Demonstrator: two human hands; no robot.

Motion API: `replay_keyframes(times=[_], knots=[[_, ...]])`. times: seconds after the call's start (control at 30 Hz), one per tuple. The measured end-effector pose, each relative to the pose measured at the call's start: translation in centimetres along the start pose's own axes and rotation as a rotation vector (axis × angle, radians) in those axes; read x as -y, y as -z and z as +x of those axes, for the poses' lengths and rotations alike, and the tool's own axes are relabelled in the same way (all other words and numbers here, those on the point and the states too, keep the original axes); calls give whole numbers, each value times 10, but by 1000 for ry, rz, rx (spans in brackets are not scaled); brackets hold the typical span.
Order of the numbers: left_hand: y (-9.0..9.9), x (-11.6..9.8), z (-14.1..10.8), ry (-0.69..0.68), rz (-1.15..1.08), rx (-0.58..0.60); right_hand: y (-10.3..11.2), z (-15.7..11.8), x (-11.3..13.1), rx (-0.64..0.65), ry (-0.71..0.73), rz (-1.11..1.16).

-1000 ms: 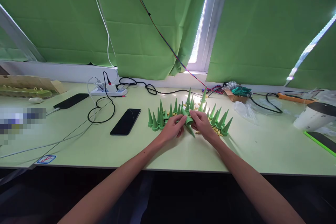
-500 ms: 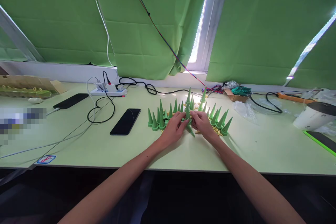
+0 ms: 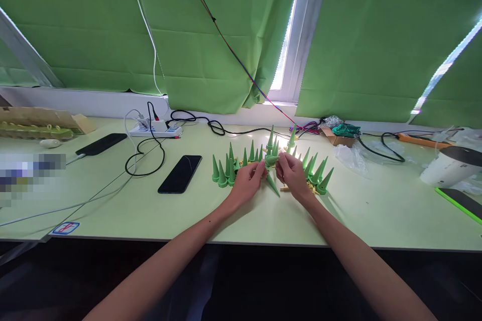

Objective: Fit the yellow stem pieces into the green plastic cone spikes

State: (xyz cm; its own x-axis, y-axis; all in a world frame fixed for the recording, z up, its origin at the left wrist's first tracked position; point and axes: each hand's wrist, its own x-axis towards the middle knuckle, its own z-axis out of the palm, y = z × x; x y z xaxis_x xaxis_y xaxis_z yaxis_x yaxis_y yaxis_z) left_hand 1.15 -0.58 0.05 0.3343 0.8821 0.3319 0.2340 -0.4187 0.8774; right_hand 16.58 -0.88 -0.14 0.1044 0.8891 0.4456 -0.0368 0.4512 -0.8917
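Between my two hands is a green cone-shaped piece, raised just above the others and turned to lie nearly sideways. My left hand pinches it from the left with thumb and fingers. From the right, the fingertips of my right hand are closed at its other end; a small part there is too tiny to make out. Another green cone lies on its side below the hands. Upright green cones stand in a left group and a right group, with small tan pieces among them.
A black phone lies left of the cones, a second phone farther left. Cables run from a power strip along the back of the table. At the right are a small cardboard box, plastic wrap and a white cylinder.
The held cone has tipped from upright to nearly sideways between my fingers. My left fingers have drawn slightly back to the left; the standing cones have not moved.
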Motion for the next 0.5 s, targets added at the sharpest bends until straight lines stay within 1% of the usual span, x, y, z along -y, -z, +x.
replay_keyframes(times=[0.1,0.17,0.3,0.5], knots=[[1,2,3,127,-136,109,1,-1,-1,61,33,-65],[2,3,4,175,-206,157,2,-2,-2,103,63,-105],[3,4,5,152,-283,184,3,-3,-2,146,101,-147],[3,4,5,142,-249,165,2,-3,0,146,70,-164]])
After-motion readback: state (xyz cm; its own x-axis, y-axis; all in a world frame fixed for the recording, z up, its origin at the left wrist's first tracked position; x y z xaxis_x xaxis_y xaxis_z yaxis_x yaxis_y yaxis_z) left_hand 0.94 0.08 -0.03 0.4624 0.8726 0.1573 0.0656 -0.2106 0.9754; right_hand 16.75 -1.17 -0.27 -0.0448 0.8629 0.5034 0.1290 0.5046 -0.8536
